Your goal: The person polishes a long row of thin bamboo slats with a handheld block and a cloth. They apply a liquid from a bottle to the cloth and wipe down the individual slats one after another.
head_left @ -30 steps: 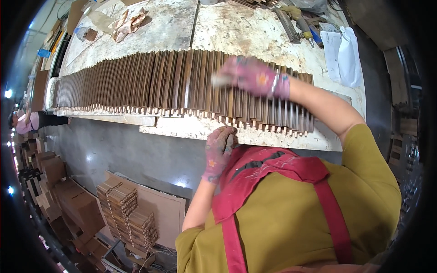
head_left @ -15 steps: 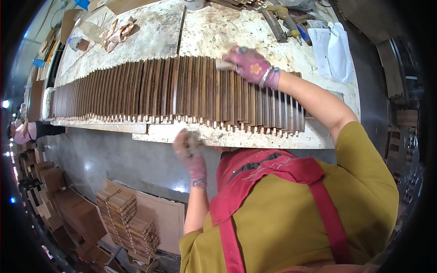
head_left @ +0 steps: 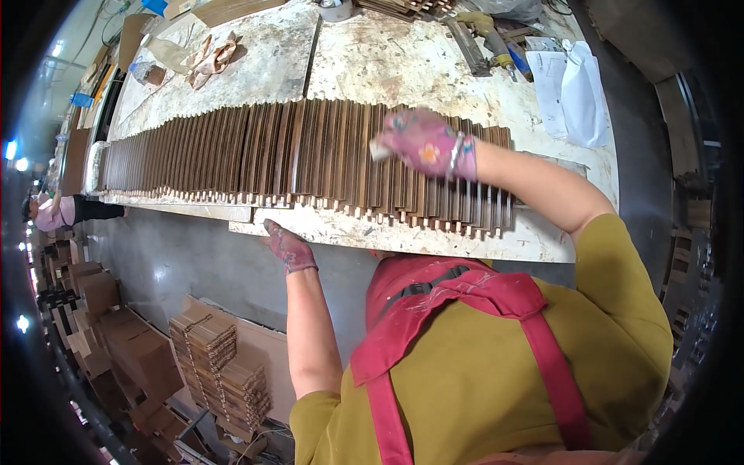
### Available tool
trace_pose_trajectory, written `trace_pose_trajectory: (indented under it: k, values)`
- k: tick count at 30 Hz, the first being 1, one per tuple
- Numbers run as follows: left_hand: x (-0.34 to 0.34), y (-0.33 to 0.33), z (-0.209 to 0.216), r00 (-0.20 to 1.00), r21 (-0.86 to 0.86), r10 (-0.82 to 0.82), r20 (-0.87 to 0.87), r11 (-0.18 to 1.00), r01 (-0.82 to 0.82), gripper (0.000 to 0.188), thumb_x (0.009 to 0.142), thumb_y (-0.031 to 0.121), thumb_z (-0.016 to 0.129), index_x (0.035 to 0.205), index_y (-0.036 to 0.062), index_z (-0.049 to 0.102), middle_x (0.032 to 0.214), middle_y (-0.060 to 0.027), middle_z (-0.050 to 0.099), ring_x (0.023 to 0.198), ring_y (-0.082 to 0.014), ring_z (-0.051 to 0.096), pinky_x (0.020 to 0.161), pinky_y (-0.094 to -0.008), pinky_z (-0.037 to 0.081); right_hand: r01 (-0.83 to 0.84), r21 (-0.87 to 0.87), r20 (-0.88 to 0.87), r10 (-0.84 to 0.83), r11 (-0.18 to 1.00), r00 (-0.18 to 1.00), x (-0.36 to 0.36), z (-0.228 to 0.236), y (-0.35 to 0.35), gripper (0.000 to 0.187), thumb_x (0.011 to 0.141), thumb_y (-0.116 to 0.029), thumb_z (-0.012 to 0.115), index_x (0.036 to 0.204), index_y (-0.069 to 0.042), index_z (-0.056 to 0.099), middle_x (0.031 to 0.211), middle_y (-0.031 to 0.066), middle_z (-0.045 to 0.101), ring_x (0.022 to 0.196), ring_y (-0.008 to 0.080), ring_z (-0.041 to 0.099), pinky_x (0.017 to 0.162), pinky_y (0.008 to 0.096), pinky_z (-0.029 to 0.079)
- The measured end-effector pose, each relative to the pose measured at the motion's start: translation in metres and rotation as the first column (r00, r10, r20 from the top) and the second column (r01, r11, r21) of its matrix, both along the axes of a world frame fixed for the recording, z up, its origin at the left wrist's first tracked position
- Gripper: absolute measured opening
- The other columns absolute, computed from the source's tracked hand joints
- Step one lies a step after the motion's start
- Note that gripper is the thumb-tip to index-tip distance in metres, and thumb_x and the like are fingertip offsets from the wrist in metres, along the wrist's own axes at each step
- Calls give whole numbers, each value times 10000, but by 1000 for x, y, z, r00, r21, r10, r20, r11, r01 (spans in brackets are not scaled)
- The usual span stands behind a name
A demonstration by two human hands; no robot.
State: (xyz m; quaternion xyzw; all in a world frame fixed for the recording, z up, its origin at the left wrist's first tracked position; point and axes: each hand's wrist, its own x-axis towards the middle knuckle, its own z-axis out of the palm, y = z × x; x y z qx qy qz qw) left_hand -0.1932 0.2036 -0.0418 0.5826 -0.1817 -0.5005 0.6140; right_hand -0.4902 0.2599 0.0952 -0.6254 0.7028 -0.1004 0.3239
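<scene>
A long row of dark brown wooden slats [head_left: 271,151] with pale pegs at their near ends lies side by side across the worktable. My right hand [head_left: 422,143], in a pink flowered glove, is closed on a small pale block [head_left: 380,149] over the right-hand part of the row. The block's kind is not clear, and the glove covers most of it. My left hand [head_left: 290,248], gloved alike, is at the table's near edge below the slats. Its fingers reach toward the edge with no object visible in them; some are hidden.
The stained white worktable [head_left: 364,62] carries a crumpled cloth [head_left: 211,60], a plastic bottle [head_left: 147,73], a nail gun [head_left: 484,43] and white paper sheets [head_left: 581,93]. Stacked slats [head_left: 217,364] and brown cartons [head_left: 136,349] stand at lower left. Another person [head_left: 58,211] is at far left.
My right hand has moved nearer to me along the slats with the pale block. My left hand has shifted left to the table edge; the greyish shape blurred at it earlier no longer shows.
</scene>
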Motion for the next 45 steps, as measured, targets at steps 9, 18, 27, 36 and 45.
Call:
trace_pose_trajectory:
  k: [9,18,27,36,45]
  values:
    - [6,-19,-46,990,-30,127,68,992,-125,450,979,318,453,1342,52,439,995,-83,568,892,-234,593,873,-409,504,-88,-394,-20,87,915,996,-25,-62,-13,160,915,-154,593,1029,-58,652,940,115,641,737,145,644,530,245,525]
    - [-6,-2,3,757,264,-27,653,945,-194,684,974,383,523,1413,-96,307,1319,-309,505,1161,-411,560,967,-444,470,-422,-555,-362,249,717,898,7,-19,37,269,849,-142,615,1114,-181,643,930,70,633,842,190,648,635,330,548]
    - [-7,-2,5,735,282,-53,676,940,-192,727,965,418,524,1426,-95,293,1349,-308,484,1179,-401,553,974,-436,469,-597,-381,-358,483,706,799,7,-13,72,187,893,-155,590,1066,-141,659,908,35,611,797,153,618,663,298,525]
    - [-1,-10,-4,745,293,-51,665,936,-197,783,954,482,529,1437,-84,284,1333,-323,494,1163,-413,562,955,-458,476,-399,-525,-249,313,752,917,-2,-48,43,187,851,-121,618,1038,-111,628,915,83,607,792,188,624,609,308,531]
    - [-16,1,26,788,331,-73,611,928,-170,628,984,241,519,1448,-79,242,1254,-275,560,1081,-360,604,892,-435,489,-115,-301,-150,72,947,986,-51,-2,12,326,1003,-355,473,1158,-123,641,958,97,629,885,231,610,754,328,519]
